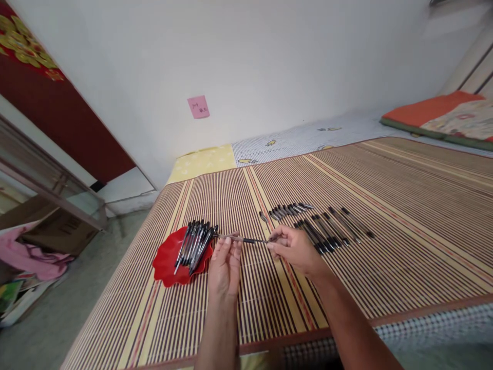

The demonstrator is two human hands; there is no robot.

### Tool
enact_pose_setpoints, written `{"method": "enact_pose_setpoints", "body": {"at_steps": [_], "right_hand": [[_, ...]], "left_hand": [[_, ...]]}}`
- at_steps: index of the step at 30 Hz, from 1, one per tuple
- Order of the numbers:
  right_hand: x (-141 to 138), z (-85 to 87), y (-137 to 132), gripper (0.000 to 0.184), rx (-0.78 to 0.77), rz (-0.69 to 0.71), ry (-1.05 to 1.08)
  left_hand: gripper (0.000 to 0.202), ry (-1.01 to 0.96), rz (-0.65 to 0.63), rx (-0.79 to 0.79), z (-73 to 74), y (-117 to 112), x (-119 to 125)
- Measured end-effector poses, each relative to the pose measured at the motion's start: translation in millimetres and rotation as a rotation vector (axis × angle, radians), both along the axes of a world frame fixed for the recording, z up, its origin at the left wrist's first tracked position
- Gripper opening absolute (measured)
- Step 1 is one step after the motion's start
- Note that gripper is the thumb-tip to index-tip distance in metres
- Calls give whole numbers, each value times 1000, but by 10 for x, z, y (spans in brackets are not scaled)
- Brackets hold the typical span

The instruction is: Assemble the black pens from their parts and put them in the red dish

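My left hand (pixel 225 262) is closed around the clear barrel of a pen (pixel 249 240), which lies level above the mat with its black grip to the right. My right hand (pixel 295 251) pinches a thin dark refill (pixel 262 241) at the grip end. Left of my hands, a red scalloped plate (pixel 164 264) bears a pile of capped black pens (pixel 195 242). Beyond my right hand lies a row of loose pen caps (pixel 290 209). Uncapped pens (pixel 327 231) are set out side by side to its right.
A striped bamboo mat (pixel 215 200) covers the bed. Folded orange bedding (pixel 435 113) lies at the far right. Behind the bed rises a white wall with a pink note (pixel 198 107). On the floor at left stands a cardboard box (pixel 54 231) beside a pink cloth (pixel 34 257).
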State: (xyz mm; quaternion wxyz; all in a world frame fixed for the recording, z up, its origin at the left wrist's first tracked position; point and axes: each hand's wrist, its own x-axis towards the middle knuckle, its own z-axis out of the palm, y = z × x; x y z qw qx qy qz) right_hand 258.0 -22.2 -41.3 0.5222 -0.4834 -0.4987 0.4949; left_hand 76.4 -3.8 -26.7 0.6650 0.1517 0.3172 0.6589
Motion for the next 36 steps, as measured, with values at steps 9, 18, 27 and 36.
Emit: {"method": "enact_pose_setpoints", "body": {"at_steps": [9, 18, 27, 36], "right_hand": [[-89, 187, -48, 13, 141, -107, -80], [-65, 272, -97, 18, 166, -119, -173], [-174, 175, -60, 11, 265, -197, -221], [-203, 94, -22, 15, 269, -188, -94]], "left_hand": [[8, -64, 30, 26, 68, -3, -22], [9, -39, 1, 147, 54, -38, -22], [15, 11, 6, 208, 59, -26, -62], [15, 7, -20, 218, 80, -42, -55]]}}
